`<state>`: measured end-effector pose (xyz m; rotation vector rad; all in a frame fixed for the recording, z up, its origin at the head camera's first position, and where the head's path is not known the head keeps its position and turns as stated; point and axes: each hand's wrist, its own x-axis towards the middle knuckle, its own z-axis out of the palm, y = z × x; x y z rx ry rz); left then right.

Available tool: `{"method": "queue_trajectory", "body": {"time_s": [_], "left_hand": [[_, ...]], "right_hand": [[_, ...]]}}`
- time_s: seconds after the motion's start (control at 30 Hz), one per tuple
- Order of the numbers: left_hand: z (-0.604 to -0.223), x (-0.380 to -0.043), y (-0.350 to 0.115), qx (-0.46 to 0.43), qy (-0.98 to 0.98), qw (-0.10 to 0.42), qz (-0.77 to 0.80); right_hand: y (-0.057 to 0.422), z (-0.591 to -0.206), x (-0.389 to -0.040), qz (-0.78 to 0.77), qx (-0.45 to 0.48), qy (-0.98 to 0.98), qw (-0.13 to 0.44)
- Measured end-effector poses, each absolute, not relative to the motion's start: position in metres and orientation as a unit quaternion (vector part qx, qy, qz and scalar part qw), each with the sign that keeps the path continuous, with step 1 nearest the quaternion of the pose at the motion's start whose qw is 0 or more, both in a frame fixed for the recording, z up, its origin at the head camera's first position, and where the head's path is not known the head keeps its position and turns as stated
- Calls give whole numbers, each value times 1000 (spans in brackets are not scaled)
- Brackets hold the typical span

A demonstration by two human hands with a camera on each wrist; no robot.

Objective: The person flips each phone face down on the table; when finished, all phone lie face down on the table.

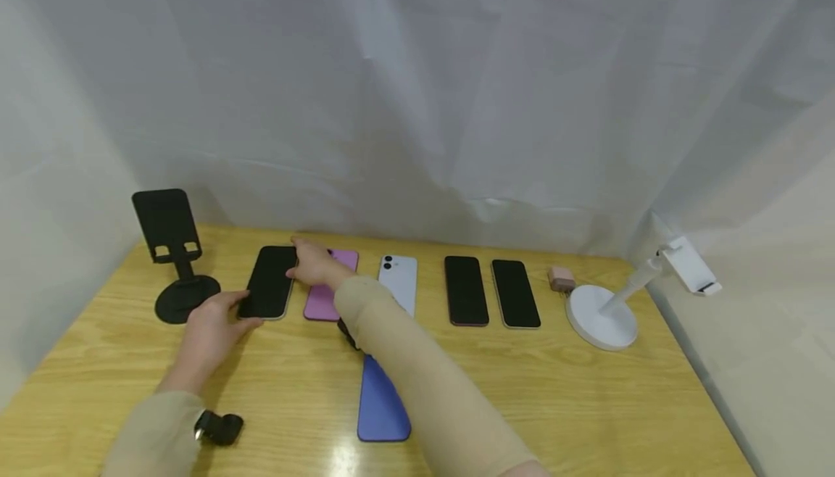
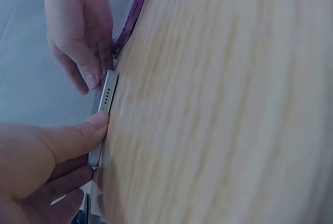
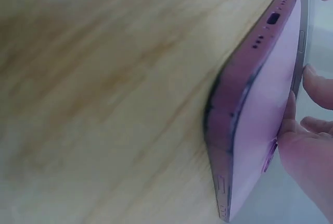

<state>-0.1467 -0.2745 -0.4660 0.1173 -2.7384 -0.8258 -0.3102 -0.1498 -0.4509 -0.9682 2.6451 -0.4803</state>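
A black-screened smartphone (image 1: 267, 285) lies screen up on the wooden table. At its lower left corner, my left hand (image 1: 212, 328) holds it, thumb on the bottom edge and fingers along the left side. The left wrist view shows that thumb against the phone's silver edge (image 2: 108, 92). My right hand (image 1: 316, 263) holds the upper right corner, with its thumb by the right side. Under that hand and wrist a purple smartphone (image 1: 321, 303) lies back up, partly hidden. The right wrist view shows its pinkish edge (image 3: 244, 73) near my right fingers.
A black phone stand (image 1: 166, 227) is on the left. Right of the purple phone lie a white phone (image 1: 401, 278) and two dark-screened phones (image 1: 466, 292). A pink charger-like block (image 1: 561, 279), a white stand (image 1: 600, 317) and a blue slab (image 1: 383, 412) under my right sleeve also show.
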Motion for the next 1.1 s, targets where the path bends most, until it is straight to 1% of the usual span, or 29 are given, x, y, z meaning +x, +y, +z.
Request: {"method": "queue_trajectory", "body": {"time_s": [0.1,0.27,0.43,0.53,0.6,0.63,0.73,0.83,0.87,0.93,1.0,1.1], "left_hand": [[-466,-148,-276,37,-947,142,-285],[-468,-149,-276,35,-950,135,-279],[-469,-149,-275,25,-954,132,-269],[-466,-148,-275,17,-953,140,-266],[-465,-148,-276,12,-953,140,-267],[-465,-148,-276,9,-953,136,-269],[-465,-148,-279,-4,-954,121,-275],[-465,-149,-283,-19,-954,106,-278],[-465,-149,-284,-24,-955,105,-278],[-466,-150,-287,-33,-956,106,-273],[-466,-151,-289,-44,-956,115,-268],[-468,-152,-291,-69,-952,143,-262]], "right_hand": [[-150,-451,-309,-172,-330,916,149],[-150,-452,-306,-201,-311,919,135],[-148,-452,-306,-274,-283,911,122],[-149,-454,-313,-338,-285,889,119],[-149,-459,-321,-384,-288,868,128],[-150,-471,-331,-411,-302,852,121],[-145,-475,-339,-461,-303,822,143],[-137,-468,-336,-480,-305,808,150],[-133,-455,-328,-478,-295,812,160],[-130,-449,-325,-481,-300,810,150],[-129,-442,-322,-471,-304,817,138],[-128,-435,-320,-453,-311,827,119]]}}
